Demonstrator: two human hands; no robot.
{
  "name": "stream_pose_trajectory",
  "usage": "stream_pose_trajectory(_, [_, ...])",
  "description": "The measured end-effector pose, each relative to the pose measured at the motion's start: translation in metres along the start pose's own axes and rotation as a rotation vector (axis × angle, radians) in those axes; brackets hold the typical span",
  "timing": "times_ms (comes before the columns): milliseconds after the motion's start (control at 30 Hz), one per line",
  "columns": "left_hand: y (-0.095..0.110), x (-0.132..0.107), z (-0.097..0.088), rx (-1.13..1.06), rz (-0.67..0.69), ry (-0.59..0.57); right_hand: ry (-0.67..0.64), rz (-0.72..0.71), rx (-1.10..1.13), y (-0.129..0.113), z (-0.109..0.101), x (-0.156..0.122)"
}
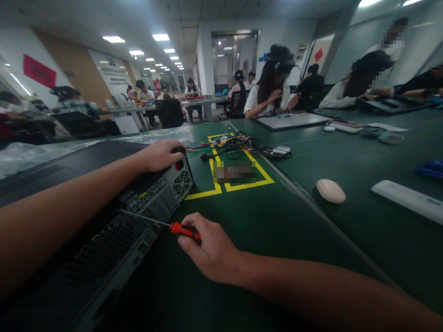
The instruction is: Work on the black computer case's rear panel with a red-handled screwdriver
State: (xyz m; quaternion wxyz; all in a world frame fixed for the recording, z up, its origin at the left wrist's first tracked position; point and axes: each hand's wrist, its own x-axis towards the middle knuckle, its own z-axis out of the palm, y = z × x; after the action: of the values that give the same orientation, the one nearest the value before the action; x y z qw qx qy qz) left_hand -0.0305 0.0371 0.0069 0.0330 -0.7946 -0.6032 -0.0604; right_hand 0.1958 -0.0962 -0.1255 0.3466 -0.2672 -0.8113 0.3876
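Note:
A black desktop computer case (100, 251) lies at the left, its grey metal rear panel with a fan grille and vents facing right. Across its top stretches my left arm. My left hand (159, 156) holds the case at the far rear corner, fingers curled over the edge. In my right hand (216, 251) is a screwdriver (176, 228) with a red and black handle, pinched between thumb and fingers. Its long thin shaft points left, and the tip meets the dark rear side of the case. Whether it sits on a screw I cannot tell.
Beyond the case lies a tangle of cables (242, 142) near yellow tape (249, 185) on the green table (277, 240). A pale oval object (331, 191) and a white bar (408, 198) lie right. Clear plastic (27, 159) is behind the case. Several people sit farther back.

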Motion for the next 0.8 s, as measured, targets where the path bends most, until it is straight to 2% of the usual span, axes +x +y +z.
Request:
stream_pose_trajectory(667, [-0.0009, 0.0009, 0.0006, 0.011, -0.004, -0.008, 0.007, -0.061, 0.01, -0.0016, -0.0001, -0.0001])
stream_pose_trajectory(800, [-0.0015, 0.0012, 0.0008, 0.005, -0.008, 0.0, -0.003, -0.028, -0.01, -0.0028, -0.0007, -0.001])
